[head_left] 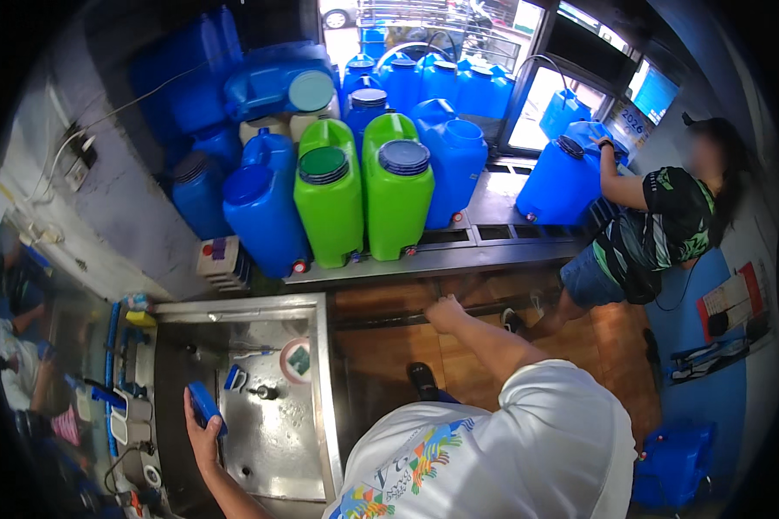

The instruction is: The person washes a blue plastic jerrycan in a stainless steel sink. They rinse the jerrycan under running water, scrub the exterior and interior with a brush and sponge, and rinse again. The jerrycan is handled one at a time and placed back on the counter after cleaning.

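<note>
Over the left side of the steel sink, my left hand grips a blue oblong block. Whether it is a brush or a sponge does not show. Below it in the basin lie a blue-and-white scrub brush, a dark drain fitting and a round pink dish with something green in it. My right hand is out to the right of the sink, above the wooden floor. Its fingers are curled closed, and I see nothing in them.
Two green water jugs and several blue jugs crowd the metal bench ahead. At right, a person has a hand on a large blue jug. A yellow sponge sits at the sink's far left corner.
</note>
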The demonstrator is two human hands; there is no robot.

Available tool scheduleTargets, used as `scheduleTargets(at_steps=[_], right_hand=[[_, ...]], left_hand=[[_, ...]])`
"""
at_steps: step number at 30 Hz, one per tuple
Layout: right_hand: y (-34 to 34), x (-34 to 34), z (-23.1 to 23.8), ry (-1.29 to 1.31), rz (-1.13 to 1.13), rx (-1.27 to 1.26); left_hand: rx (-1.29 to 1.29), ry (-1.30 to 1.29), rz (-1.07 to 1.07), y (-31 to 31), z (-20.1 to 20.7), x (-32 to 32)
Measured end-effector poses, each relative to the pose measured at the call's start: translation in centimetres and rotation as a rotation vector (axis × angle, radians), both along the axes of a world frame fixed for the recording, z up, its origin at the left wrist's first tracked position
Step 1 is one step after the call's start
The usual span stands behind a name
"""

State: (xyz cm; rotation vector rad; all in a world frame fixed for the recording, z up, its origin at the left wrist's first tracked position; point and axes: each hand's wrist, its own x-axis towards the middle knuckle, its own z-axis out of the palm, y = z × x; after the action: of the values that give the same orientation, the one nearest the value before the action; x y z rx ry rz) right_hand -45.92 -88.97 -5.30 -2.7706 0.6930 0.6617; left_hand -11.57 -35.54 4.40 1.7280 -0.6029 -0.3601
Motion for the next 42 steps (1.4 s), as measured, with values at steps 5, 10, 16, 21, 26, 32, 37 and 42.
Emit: scheduleTargets(at_steps=[5, 10, 16, 21, 26, 32, 37, 42], right_hand=[[-7.1, -10.4, -6.0, -0.449, -0.667, 0.436], [-19.1, -10.4, -0.5, -1.060, -0.921, 1.152], [-27.5, -10.1, 3.3, -0.589, -0.386, 0.026], [-25.5, -12.8, 2.5, -0.702, -0.642, 0.370], [-25.3, -15.9, 9.0, -0.676, -0.616, 0.389], [-33.4, -14.4, 24.5, -0.577, -0.228, 0.176], [-42.2, -10.1, 30.5, -0.737, -0.291, -0.074], [-44.7, -6.0, 21.1, -1.552, -0.844, 0.386]], left_hand=[[-0.002, -0.067, -0.291, -18.9, 5.0, -1.4], [0.030, -0.523, -0.588, -42.2, 11.3, -5.5], [0.133, -0.802, -0.738, -67.3, 16.1, -12.4], [0.369, -0.891, -0.732, -82.1, 15.8, -15.5], [0.539, -0.847, -0.697, -90.1, 14.2, -16.0], [0.637, -0.829, -0.819, -93.7, 13.6, -16.7], [0.626, -1.022, -0.971, -93.1, 13.9, -16.1], [0.423, -1.125, -1.088, -90.6, 13.3, -15.4]])
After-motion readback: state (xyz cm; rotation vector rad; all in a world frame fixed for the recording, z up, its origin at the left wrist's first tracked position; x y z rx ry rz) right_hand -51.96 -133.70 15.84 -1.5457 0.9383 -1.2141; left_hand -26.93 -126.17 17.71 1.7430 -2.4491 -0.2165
